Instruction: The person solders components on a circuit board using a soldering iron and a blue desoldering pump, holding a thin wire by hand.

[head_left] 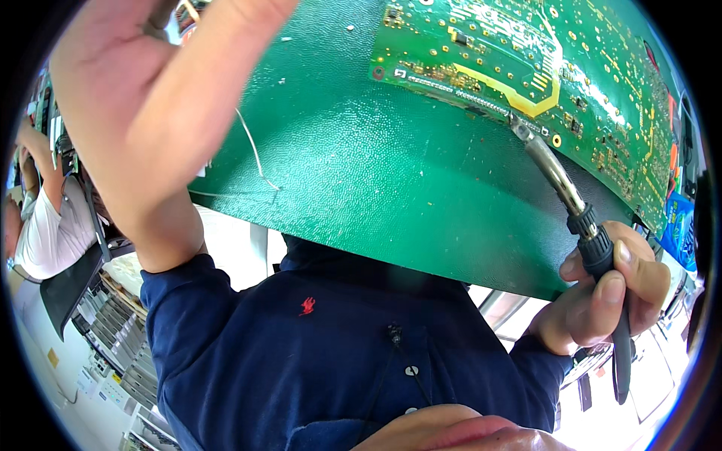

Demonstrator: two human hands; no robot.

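Observation:
My right hand is closed around the dark handle of a soldering iron. The iron's tip meets a long row of solder joints near the close edge of a large green circuit board, at upper right. High on the left, close to the camera, is my left hand. Its thumb reaches up and right, other fingers look curled, and the fingertips are cut off by the top edge. What it grips is hidden. Below it, a thin pale wire bends over the green mat.
Small bits lie scattered on the mat. A blue packet sits beyond the board at far right. At far left, another person in a white shirt sits on a dark chair, near shelving.

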